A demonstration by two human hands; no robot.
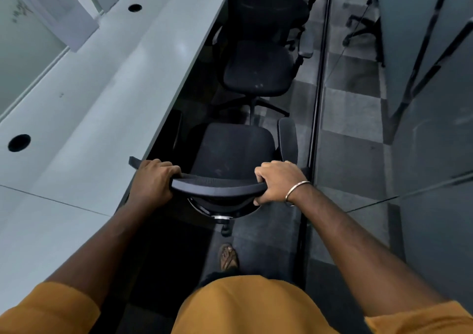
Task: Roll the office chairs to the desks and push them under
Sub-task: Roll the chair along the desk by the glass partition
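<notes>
Both hands, left [153,179] and right [277,182], clamped round black mesh office chair's backrest [217,184], beside long pale grey desk [102,83]; no readable writing.

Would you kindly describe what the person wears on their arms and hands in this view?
Both arms are bare from the elbow down, with short mustard-orange sleeves at the bottom corners of the frame. The left hand wears nothing. The right hand is also ungloved, with a thin metal bangle around the wrist. No rings or watch are visible.
</notes>
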